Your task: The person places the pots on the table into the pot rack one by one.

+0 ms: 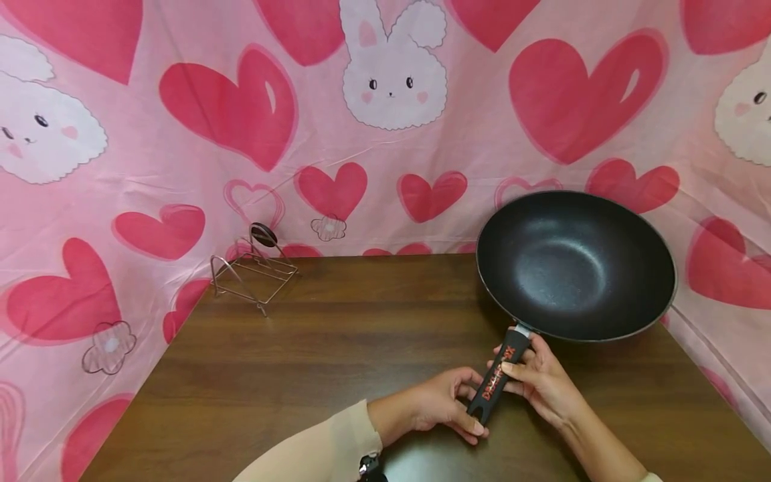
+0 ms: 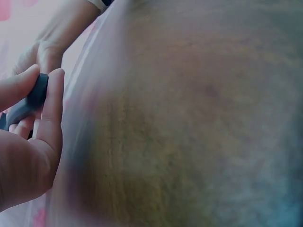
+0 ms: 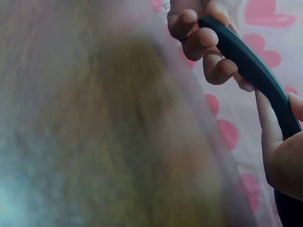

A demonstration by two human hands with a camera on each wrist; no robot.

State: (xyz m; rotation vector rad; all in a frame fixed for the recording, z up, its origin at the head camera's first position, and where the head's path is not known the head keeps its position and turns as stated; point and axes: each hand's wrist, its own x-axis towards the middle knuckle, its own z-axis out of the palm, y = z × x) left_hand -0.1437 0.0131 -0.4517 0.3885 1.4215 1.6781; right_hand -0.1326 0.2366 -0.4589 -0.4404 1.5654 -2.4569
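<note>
A black wok (image 1: 560, 268) with red lettering on its handle (image 1: 496, 375) is held above the right side of the table, its hollow facing me. My right hand (image 1: 545, 385) grips the handle close to the pan, thumb across the lettering. At the handle's free end, my left hand (image 1: 446, 405) pinches with thumb and fingers. In the left wrist view the left hand (image 2: 28, 161) has the dark handle tip (image 2: 38, 92) between thumb and fingers. The right wrist view gives the curved handle (image 3: 251, 66) side-on, held by both hands; the pan's bowl lies mostly out of that view.
A wire rack (image 1: 253, 274) with a dark round piece on it stands at the back left of the brown wooden table (image 1: 337, 321). Behind and at the sides hangs a pink cloth (image 1: 385, 154) with hearts and rabbits.
</note>
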